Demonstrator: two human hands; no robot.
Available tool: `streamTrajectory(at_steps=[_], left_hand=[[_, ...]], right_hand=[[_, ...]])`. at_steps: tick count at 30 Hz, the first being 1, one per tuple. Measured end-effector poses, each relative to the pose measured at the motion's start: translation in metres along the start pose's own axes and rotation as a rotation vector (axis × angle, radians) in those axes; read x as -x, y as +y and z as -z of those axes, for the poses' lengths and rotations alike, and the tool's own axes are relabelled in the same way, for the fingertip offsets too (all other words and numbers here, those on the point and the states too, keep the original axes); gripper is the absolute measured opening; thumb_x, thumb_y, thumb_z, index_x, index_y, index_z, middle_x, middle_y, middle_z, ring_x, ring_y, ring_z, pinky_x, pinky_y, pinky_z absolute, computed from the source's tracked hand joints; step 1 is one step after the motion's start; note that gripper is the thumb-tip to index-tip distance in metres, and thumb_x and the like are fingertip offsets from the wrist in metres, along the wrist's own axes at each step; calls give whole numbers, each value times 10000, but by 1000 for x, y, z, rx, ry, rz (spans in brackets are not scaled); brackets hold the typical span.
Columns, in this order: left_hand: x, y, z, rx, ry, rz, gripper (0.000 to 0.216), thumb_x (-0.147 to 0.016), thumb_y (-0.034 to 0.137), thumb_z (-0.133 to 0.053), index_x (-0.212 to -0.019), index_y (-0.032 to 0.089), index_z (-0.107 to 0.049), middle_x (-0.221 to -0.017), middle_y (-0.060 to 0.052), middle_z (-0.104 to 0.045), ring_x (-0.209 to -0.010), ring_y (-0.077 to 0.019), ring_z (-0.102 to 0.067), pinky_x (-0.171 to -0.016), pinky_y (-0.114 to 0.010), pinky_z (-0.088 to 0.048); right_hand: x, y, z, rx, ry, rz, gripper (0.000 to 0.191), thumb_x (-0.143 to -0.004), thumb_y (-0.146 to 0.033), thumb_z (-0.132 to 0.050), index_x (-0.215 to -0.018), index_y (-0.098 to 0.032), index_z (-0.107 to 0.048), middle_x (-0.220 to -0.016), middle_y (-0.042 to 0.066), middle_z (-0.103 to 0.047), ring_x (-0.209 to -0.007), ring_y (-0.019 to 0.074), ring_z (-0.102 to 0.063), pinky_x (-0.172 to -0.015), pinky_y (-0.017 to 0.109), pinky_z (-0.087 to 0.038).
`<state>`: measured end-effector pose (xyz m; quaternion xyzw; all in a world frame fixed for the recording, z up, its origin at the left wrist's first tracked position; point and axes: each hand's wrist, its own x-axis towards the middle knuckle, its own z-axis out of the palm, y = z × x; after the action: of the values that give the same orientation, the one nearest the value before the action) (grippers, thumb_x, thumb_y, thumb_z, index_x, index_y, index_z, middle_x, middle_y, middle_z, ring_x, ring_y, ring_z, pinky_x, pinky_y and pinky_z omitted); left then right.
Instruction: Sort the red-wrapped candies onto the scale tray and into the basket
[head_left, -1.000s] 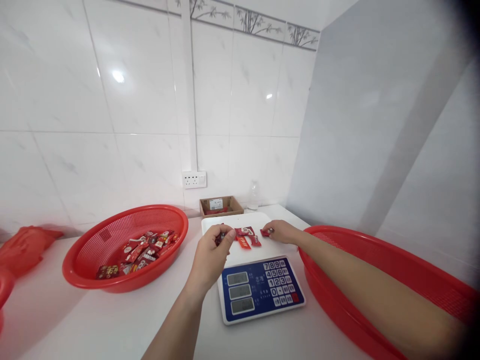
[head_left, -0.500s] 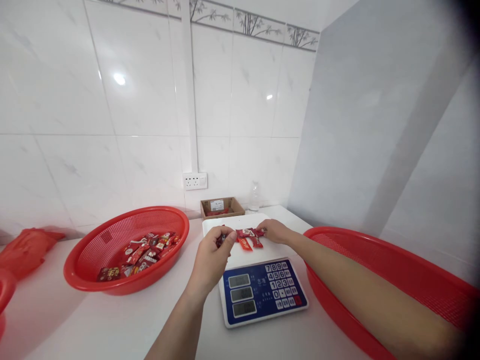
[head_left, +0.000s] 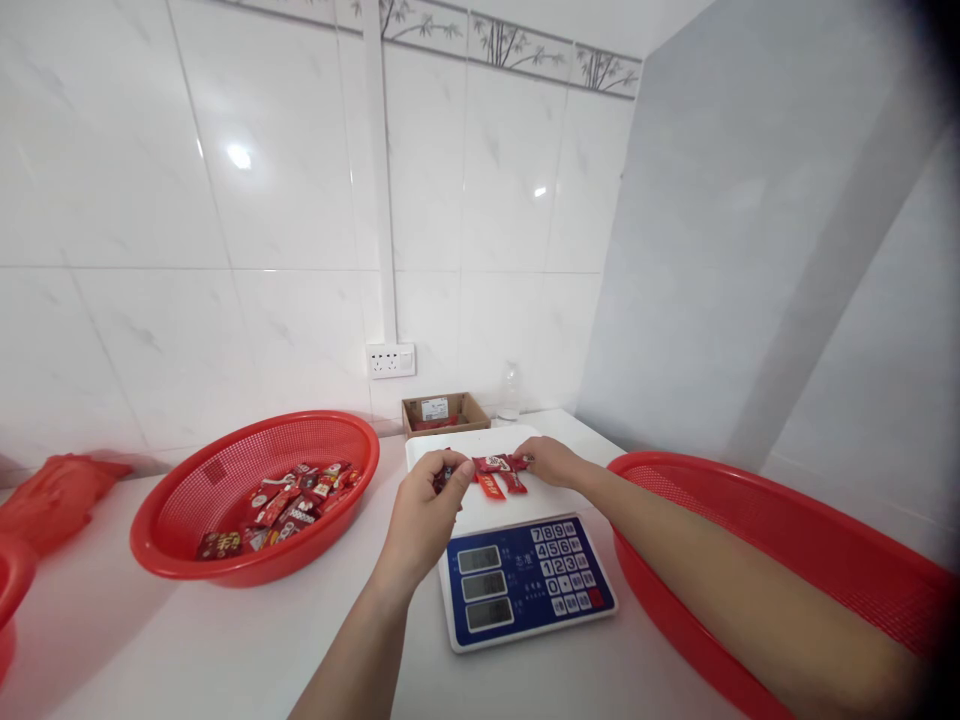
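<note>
A white scale (head_left: 472,520) with a blue keypad panel (head_left: 517,580) stands in the middle of the table. Above its weighing plate, my left hand (head_left: 427,505) is closed around a dark red snack packet (head_left: 444,474), mostly hidden by the fingers. My right hand (head_left: 553,463) pinches the right end of a small red snack packet (head_left: 495,463) with white lettering. Just below this one are an orange-red packet (head_left: 491,487) and another red packet (head_left: 516,483). Whether these two hang or lie on the plate I cannot tell.
Left of the scale stands a red plastic basket (head_left: 169,555) with several snack packets (head_left: 289,510) in it. Another large red basket (head_left: 675,470) is under my right forearm. Behind the scale are a cardboard box (head_left: 442,428) and a clear bottle (head_left: 510,390). A red bag (head_left: 56,500) lies far left.
</note>
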<state>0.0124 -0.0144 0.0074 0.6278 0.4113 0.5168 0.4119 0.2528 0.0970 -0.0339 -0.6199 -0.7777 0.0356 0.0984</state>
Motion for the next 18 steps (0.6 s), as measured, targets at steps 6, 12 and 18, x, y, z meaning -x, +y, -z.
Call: streamTrajectory(at_steps=[6, 12, 18], left_hand=[[0, 1, 0, 4, -6, 10, 286, -765, 448, -544, -810, 169, -588, -625, 23, -491, -521, -87, -437, -443, -181, -340], [0, 0, 0, 8, -5, 20, 296, -768, 465, -540, -801, 173, -575, -617, 31, -476, -517, -88, -429, -455, -188, -352], [1, -5, -3, -13, -8, -8, 277, -792, 445, -520, -826, 178, -582, -657, 23, -503, -546, -89, -444, -496, -195, -378]], right_hand=[[1, 0, -2, -60, 42, 5, 330, -683, -46, -537, -904, -205, -725, -991, 63, -700, -931, 224, -616, -806, 295, -451], [-1, -2, 42, -190, 339, -79, 446, -858, -191, -400, -1298, -210, -468, -1175, 80, -612, -1014, 180, -570, -870, 301, -442], [7, 1, 72, -186, 379, -142, 440, -912, -273, -293, -1312, -143, -421, -1114, 110, -620, -941, 170, -588, -765, 262, -466]])
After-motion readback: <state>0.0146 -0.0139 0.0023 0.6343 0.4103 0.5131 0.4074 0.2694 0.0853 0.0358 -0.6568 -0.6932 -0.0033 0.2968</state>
